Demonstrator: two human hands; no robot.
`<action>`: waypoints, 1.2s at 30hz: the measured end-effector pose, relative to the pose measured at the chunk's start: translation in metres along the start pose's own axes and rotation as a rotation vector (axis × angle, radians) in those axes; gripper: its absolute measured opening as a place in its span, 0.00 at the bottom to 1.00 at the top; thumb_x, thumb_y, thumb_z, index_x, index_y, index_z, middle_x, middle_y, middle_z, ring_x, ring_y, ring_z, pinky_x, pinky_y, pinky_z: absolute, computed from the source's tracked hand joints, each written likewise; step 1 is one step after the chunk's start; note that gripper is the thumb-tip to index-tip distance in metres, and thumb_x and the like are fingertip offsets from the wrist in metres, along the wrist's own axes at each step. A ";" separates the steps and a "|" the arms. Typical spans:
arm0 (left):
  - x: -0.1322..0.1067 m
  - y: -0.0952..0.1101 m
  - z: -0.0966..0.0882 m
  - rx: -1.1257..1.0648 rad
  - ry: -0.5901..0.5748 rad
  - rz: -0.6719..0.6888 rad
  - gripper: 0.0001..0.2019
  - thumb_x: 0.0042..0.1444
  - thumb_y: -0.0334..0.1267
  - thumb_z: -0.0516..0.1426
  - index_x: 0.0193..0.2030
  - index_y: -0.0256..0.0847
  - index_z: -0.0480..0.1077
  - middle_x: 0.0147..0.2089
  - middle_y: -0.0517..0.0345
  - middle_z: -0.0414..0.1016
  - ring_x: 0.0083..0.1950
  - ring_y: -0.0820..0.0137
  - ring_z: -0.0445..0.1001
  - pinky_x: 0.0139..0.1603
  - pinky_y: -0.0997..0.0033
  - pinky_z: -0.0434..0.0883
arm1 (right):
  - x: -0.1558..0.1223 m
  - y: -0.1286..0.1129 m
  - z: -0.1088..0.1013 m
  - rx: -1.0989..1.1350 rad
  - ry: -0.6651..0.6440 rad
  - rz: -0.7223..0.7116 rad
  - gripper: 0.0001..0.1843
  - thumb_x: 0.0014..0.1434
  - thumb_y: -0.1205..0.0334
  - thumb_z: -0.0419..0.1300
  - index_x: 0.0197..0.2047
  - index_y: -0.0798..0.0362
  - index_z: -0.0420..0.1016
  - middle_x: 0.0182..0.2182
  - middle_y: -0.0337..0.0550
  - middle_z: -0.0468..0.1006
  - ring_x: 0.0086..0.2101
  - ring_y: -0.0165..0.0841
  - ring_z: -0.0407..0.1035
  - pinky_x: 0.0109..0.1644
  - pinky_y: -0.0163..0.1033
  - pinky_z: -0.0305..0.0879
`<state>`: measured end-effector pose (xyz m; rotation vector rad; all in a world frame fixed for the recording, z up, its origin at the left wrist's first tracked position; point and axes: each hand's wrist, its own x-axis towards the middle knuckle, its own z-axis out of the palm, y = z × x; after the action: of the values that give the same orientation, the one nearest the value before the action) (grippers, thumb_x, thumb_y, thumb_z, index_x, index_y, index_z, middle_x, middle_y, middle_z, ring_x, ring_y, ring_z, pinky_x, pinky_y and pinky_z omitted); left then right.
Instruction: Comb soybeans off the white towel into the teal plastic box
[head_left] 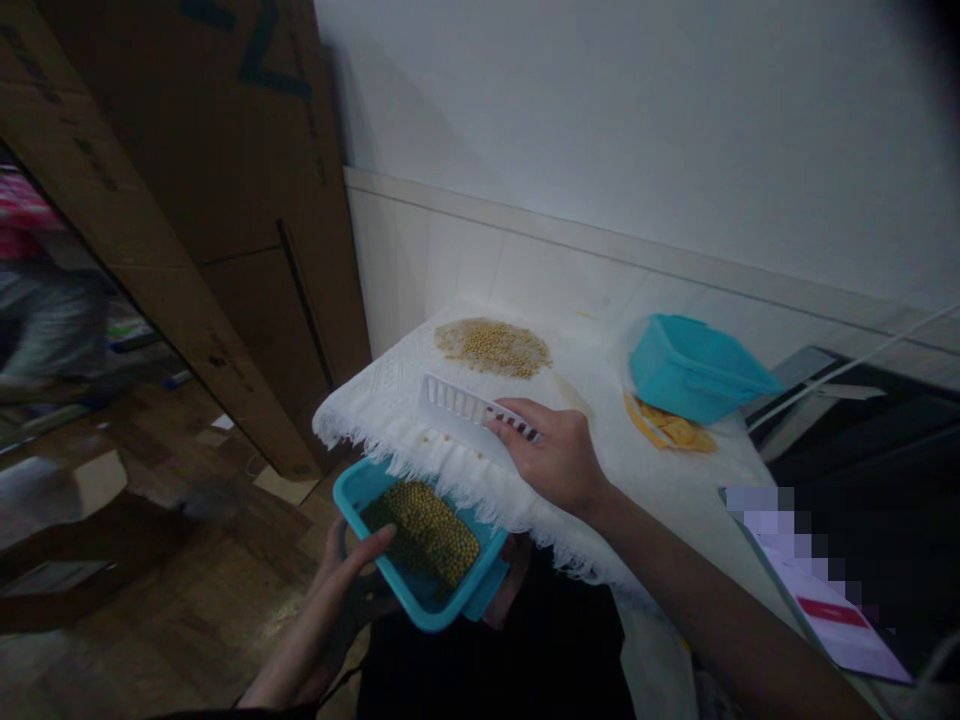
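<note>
My left hand grips a blue plastic bin by its left side, thumb over the rim. Small round yellow beans that look like soybeans lie inside it. The bin is below the fringed edge of a white cloth. Over that edge, my right hand is closed on a white slotted plastic piece, whose exact kind I cannot make out. A few loose beans lie on the cloth near the piece. Farther back, a flat pile of similar beans is spread out.
At the right of the table, a second blue bin stands on a yellow packet. A tablet or phone with a lit screen lies at the right edge. Large cardboard boxes stand left, and a wall is behind.
</note>
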<state>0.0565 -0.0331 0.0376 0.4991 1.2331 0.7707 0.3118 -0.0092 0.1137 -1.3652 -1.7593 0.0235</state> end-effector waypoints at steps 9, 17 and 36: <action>0.002 -0.003 0.000 0.010 0.006 0.028 0.45 0.51 0.42 0.72 0.72 0.58 0.55 0.61 0.43 0.77 0.43 0.52 0.86 0.48 0.41 0.82 | -0.003 0.001 0.000 -0.001 0.008 0.002 0.12 0.64 0.62 0.62 0.45 0.51 0.87 0.36 0.44 0.88 0.28 0.34 0.80 0.35 0.37 0.77; 0.001 -0.001 0.000 -0.004 0.009 0.022 0.47 0.49 0.42 0.73 0.73 0.57 0.55 0.62 0.41 0.76 0.44 0.50 0.86 0.48 0.41 0.82 | -0.003 0.003 0.000 0.006 -0.008 0.011 0.12 0.64 0.61 0.62 0.46 0.50 0.87 0.36 0.44 0.88 0.29 0.34 0.80 0.35 0.37 0.77; 0.000 0.005 -0.005 0.005 -0.040 0.018 0.46 0.50 0.45 0.73 0.72 0.56 0.56 0.65 0.41 0.74 0.49 0.48 0.85 0.53 0.39 0.80 | -0.027 -0.033 0.004 -0.116 -0.050 -0.318 0.14 0.71 0.65 0.55 0.45 0.52 0.85 0.33 0.42 0.88 0.28 0.32 0.81 0.32 0.35 0.77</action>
<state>0.0505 -0.0299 0.0401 0.5275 1.1955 0.7695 0.2841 -0.0419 0.1107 -1.1587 -2.0282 -0.2233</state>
